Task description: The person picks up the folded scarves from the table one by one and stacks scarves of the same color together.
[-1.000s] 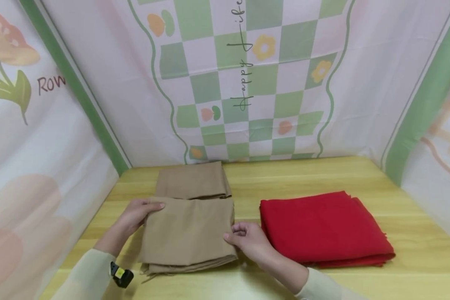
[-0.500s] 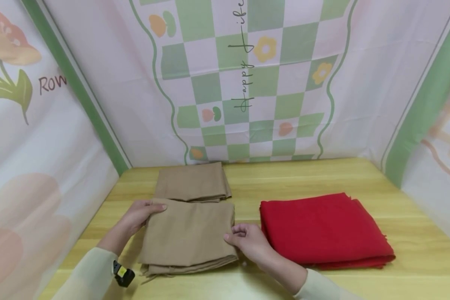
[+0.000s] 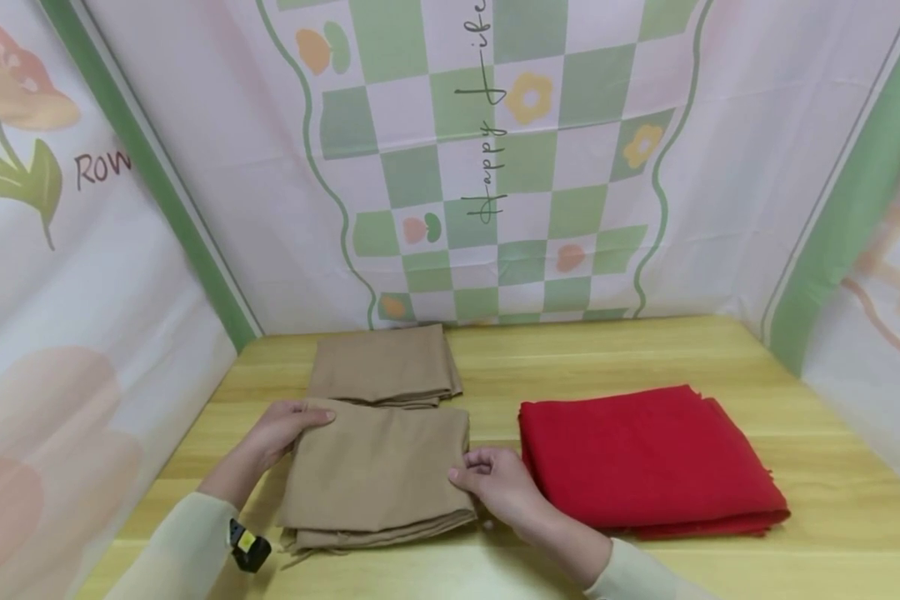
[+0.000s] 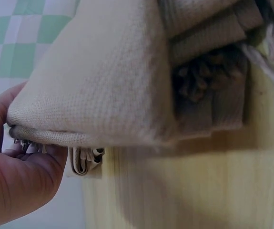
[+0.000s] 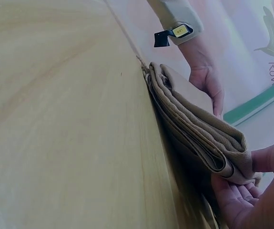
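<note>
A folded tan scarf (image 3: 378,471) with fringed ends lies level between my two hands at the left front of the table. My left hand (image 3: 279,432) grips its far left corner, thumb on top and fingers beneath. At the right side, my right hand (image 3: 501,485) pinches the stacked layers between thumb and fingers. In the right wrist view the scarf's folded edge (image 5: 201,136) shows several layers, with the right fingers (image 5: 237,198) under them. Loose fringe (image 4: 198,78) hangs under the cloth in the left wrist view.
Behind the scarf lies a second folded brown cloth (image 3: 382,364), partly overlapped by it in the head view. A folded red cloth (image 3: 645,462) with frayed edges rests at the right on the wooden table (image 3: 607,354). Printed curtains (image 3: 465,167) enclose the back and sides.
The scarf's far edge has come slightly nearer to me along with my left hand, and a little more of the brown cloth behind shows. My right hand keeps its hold almost unmoved.
</note>
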Motion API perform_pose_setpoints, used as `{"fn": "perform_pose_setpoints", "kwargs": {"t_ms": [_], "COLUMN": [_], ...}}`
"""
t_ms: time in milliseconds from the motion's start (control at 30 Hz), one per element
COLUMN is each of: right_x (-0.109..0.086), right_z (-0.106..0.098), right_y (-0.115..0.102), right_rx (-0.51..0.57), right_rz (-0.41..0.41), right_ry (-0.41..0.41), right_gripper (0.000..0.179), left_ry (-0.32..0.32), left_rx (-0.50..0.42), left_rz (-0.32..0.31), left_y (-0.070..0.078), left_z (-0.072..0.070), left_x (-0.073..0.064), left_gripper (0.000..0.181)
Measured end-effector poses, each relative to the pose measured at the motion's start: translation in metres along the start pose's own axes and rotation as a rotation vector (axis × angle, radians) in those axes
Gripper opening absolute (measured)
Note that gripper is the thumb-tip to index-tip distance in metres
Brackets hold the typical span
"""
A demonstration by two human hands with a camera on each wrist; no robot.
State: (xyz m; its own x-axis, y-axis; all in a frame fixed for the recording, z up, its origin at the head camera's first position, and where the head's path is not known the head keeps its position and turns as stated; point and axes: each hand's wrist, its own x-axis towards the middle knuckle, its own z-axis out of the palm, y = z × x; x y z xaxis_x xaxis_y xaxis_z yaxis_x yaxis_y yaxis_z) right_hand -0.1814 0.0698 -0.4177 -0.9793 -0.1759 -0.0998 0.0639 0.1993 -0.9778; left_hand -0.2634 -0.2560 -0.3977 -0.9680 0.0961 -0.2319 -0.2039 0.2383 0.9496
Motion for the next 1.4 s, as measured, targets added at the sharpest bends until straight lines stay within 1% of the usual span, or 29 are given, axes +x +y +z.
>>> {"fn": "perform_pose_setpoints", "kwargs": {"t_ms": [267,467,633,733,833,867,967,1067,1300,1400], "right_x": [-0.001,-0.001,-0.002,-0.002,-0.003,-0.003,-0.003,-0.004,-0.004,-0.004], "right_z": [-0.001,-0.003,-0.004,-0.005,-0.006,-0.006,-0.007,-0.008,-0.010,-0.010], "right_y": [0.001,0.004,0.007,0.008,0.008,0.008,0.009,0.010,0.012,0.012], "right_rx": [-0.019,-0.053,-0.062,-0.049,-0.031,-0.024,-0.006,0.009,0.029,0.035], "right_rz": [0.001,0.001,-0.015,-0.019,-0.016,-0.016,-0.011,-0.007,0.009,0.034], "right_ry": [-0.014,-0.016,-0.023,-0.038,-0.055,-0.060,-0.074,-0.081,-0.084,-0.086], "right_gripper": [0.022,0.024,0.021,0.019,0.018,0.018,0.018,0.020,0.024,0.028], "left_ry": [-0.003,0.009,0.014,0.019,0.006,0.012,0.010,0.023,0.017,0.038], "left_rx": [-0.016,0.013,0.028,0.021,0.022,0.018,0.028,0.032,0.037,0.052], "left_rz": [-0.009,-0.014,-0.019,-0.026,-0.018,-0.022,-0.021,-0.026,-0.002,-0.009], "left_y": [-0.005,-0.007,-0.009,-0.011,-0.013,-0.013,-0.014,-0.014,-0.013,-0.013], "left_z": [0.000,0.000,0.001,0.001,0.001,0.001,0.000,0.000,0.001,0.002], "left_x": [0.005,0.007,0.008,0.008,0.008,0.008,0.007,0.008,0.006,0.005], "left_gripper": [0.016,0.021,0.024,0.023,0.021,0.019,0.019,0.019,0.019,0.023]}}
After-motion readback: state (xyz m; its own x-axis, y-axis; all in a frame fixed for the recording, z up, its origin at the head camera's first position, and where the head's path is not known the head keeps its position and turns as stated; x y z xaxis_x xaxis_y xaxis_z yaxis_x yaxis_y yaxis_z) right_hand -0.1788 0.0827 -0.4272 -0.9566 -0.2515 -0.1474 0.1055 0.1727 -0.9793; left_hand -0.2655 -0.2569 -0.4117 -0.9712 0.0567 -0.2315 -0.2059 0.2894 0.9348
